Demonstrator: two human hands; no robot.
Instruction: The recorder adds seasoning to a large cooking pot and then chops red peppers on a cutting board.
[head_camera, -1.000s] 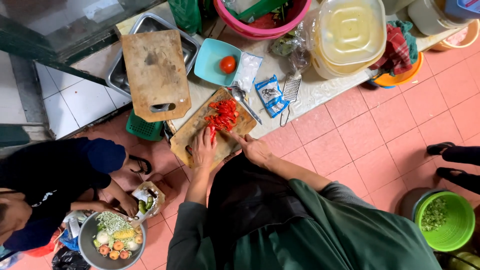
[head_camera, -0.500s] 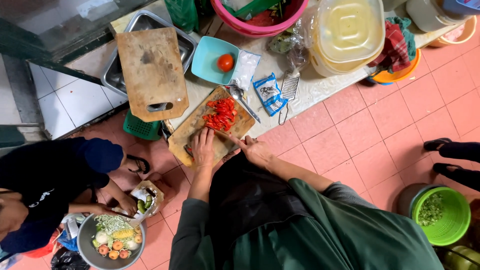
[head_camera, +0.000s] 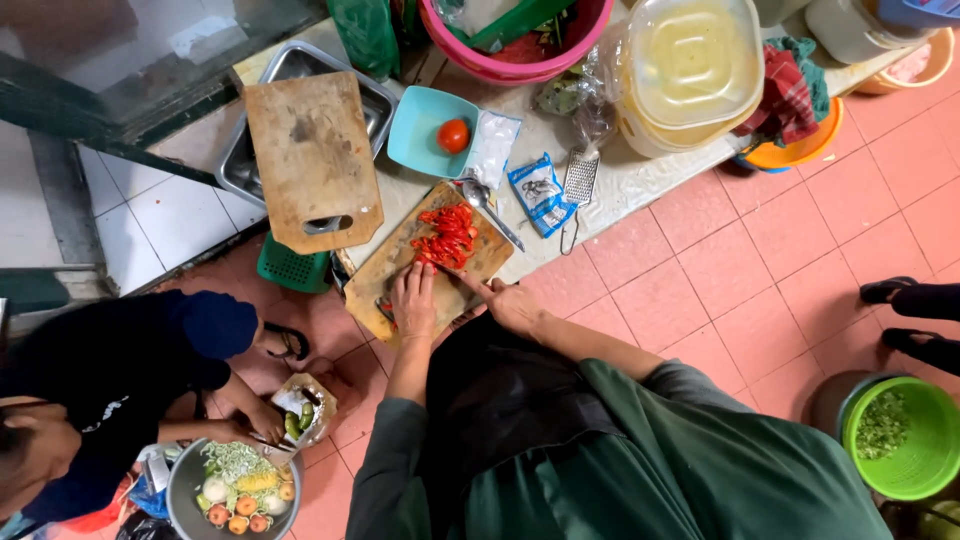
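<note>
A wooden cutting board (head_camera: 385, 275) lies on the pale counter with a pile of chopped red pieces (head_camera: 445, 235) at its far end. My left hand (head_camera: 412, 300) rests flat on the board, fingertips just short of the pile. My right hand (head_camera: 512, 306) is closed on a knife (head_camera: 470, 284) whose tip points at the red pieces. A metal spoon (head_camera: 490, 208) lies at the board's right edge. Beyond it, a whole tomato (head_camera: 452, 135) sits in a light-blue dish (head_camera: 415, 140).
A second wooden board (head_camera: 312, 160) lies over metal trays (head_camera: 240, 165). A pink basin (head_camera: 520, 65), a lidded tub (head_camera: 690, 70), a grater (head_camera: 580, 180) and a blue packet (head_camera: 540, 190) crowd the counter. A crouching person (head_camera: 110, 380) tends a vegetable bowl (head_camera: 240, 490). A green bucket (head_camera: 900, 435) stands at the right.
The stray red pieces by my left fingers have joined the pile at the board's far end. Both hands have stayed at the board's near edge.
</note>
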